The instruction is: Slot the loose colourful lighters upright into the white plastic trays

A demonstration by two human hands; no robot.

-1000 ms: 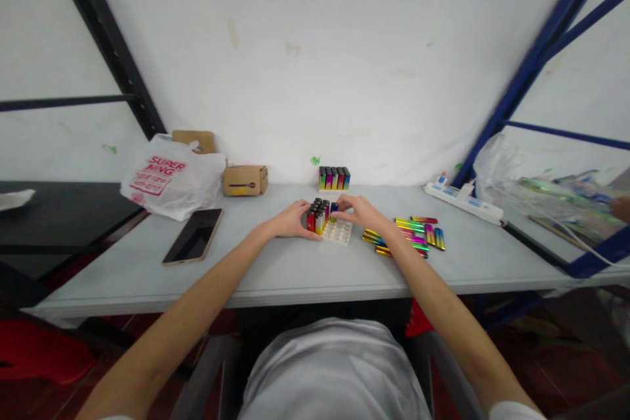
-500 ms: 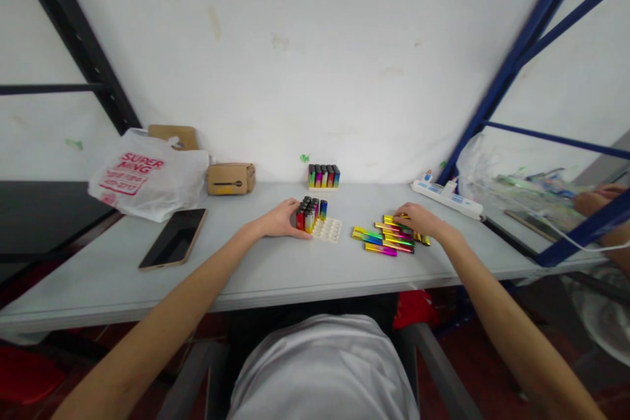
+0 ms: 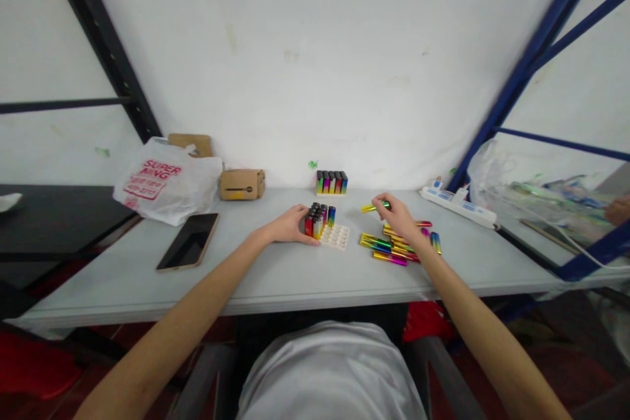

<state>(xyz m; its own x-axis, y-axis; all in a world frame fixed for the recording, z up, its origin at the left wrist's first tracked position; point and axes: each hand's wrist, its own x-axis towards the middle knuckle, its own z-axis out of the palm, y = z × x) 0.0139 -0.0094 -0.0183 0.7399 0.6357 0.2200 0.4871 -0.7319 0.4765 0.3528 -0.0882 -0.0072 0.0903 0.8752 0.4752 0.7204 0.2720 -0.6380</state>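
Note:
My left hand (image 3: 288, 226) is curled round the left side of a white tray with round holes (image 3: 337, 236), thumb at its front corner. Several lighters (image 3: 315, 222) in shiny colours stand upright in the tray's left part; holes show bare on its right. Pinched in my right hand (image 3: 398, 213) is a yellow-green lighter (image 3: 368, 208), held almost level above the table. Below that hand lies a loose pile of metallic lighters (image 3: 386, 246), partly covered by my wrist.
Against the wall stands a second block of upright lighters (image 3: 331, 182). To the left are a cardboard box (image 3: 242, 184), a white plastic bag (image 3: 167, 180) and a phone (image 3: 189, 243). A power strip (image 3: 459, 206) lies at right by the blue rack post (image 3: 512, 82). Another person's hand (image 3: 617, 210) shows far right.
My right hand has lifted a lighter from the pile and moved left and away from me with it. My left hand stays at the tray. The whole view has shifted slightly.

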